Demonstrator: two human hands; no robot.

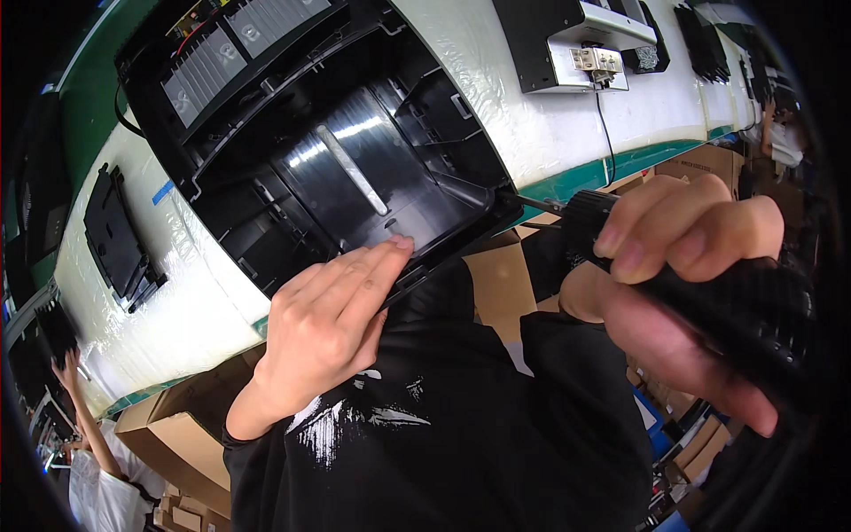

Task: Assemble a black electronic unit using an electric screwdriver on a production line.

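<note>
A large black plastic housing (341,191) lies before me on the table, its deep interior facing up. Over its near rim rests my left hand (324,315), fingers stretched together on the inner side and thumb against the outer side, gripping the wall. On the right, my right hand (683,257) is wrapped round a black electric screwdriver (709,310). Its thin metal bit (539,204) points left and reaches the housing's near right corner. Whether the tip sits on a screw cannot be made out.
Film covers the white table (204,275), which has a green edge. A flat black plastic part (120,235) lies left; a metal unit with a cable (598,62) stands back right. Cardboard boxes (191,434) are below the edge. Another person's arm (93,421) shows at far left.
</note>
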